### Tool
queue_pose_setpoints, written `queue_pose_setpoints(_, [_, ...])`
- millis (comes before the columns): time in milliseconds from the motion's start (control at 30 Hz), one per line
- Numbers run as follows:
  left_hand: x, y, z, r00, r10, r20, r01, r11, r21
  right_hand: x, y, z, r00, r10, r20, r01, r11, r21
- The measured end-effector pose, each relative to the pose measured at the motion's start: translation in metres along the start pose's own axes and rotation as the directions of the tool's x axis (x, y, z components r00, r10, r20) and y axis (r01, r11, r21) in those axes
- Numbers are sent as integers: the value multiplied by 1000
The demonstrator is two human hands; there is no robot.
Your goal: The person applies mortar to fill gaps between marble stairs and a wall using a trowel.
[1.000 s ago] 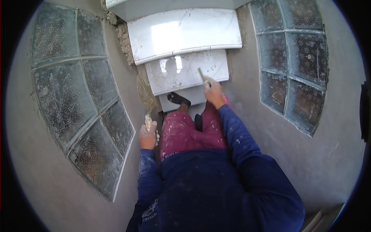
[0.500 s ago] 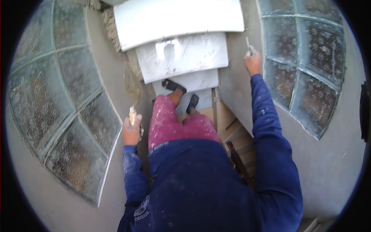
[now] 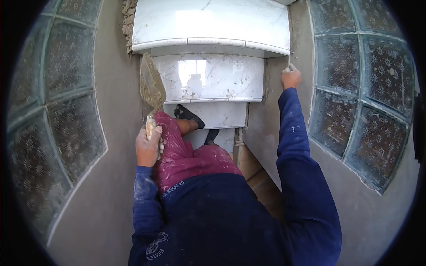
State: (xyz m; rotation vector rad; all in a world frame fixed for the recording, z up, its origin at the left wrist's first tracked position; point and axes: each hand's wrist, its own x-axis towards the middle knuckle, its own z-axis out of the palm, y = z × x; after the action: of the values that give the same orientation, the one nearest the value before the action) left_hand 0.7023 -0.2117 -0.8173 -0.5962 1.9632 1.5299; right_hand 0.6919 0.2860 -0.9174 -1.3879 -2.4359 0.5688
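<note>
My left hand (image 3: 147,146) is closed round the pale handle of a trowel (image 3: 152,84), whose mortar-smeared blade points up beside the left ends of the tiled steps. My right hand (image 3: 290,78) is closed on a thin pale tool (image 3: 289,60) that stands upright by the right end of the upper step (image 3: 213,24). What kind of tool it is cannot be made out. Below lies a marble-patterned step (image 3: 213,77) with specks of mortar on it.
Glass-block windows (image 3: 71,57) line the left wall, and more glass blocks (image 3: 359,88) the right. Rough mortar (image 3: 128,26) edges the upper step at left. My feet are on the lower steps (image 3: 226,116). Wooden stairs (image 3: 262,186) descend at lower right.
The view has shifted closer to the steps. The trowel's blade now shows broad side on, higher beside the steps. The thin tool has come against the upper step's right end.
</note>
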Motion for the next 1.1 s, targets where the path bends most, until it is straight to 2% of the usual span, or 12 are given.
queue_pose_setpoints(67, [0,-30,17,1000,27,2,-27,1000,-6,-9,26,13,999,-43,4,43,999,14])
queue_pose_setpoints(167, [-4,-79,34,999,43,-24,-44,998,-49,-19,25,15,964,-233,-128,243,968,64])
queue_pose_setpoints(267, [-21,-94,50,999,-38,-36,30,979,-201,-1,19,37,955,-275,-108,278,960,18])
queue_pose_setpoints(300, [-26,-99,52,999,-35,-26,27,969,-246,1,20,54,927,-356,-118,356,934,-27])
queue_pose_setpoints(400, [-38,-115,54,999,-51,-16,43,942,-332,-57,-46,71,792,-609,-51,610,785,109])
queue_pose_setpoints(500, [-48,-131,51,999,-40,-35,27,943,-333,-97,-75,77,800,-590,-110,589,737,332])
queue_pose_setpoints(600, [-55,-143,48,998,-17,-64,-8,930,-366,-73,-47,94,916,-315,-249,395,819,416])
queue_pose_setpoints(700, [-59,-153,47,996,0,-85,-32,926,-376,-69,-56,92,984,-165,-71,172,756,632])
queue_pose_setpoints(867, [-68,-152,52,998,-6,-61,-20,912,-410,-130,-122,161,875,-474,-99,462,757,463])
queue_pose_setpoints(967, [-77,-160,51,999,4,-49,-23,919,-393,-122,-136,147,961,-272,-53,252,777,576])
queue_pose_setpoints(1067, [-79,-161,51,996,-5,-86,-36,880,-474,-116,-120,146,883,-462,-88,444,758,478])
queue_pose_setpoints(1100, [-78,-160,50,995,-10,-96,-41,856,-515,-120,-118,151,820,-573,5,519,747,415])
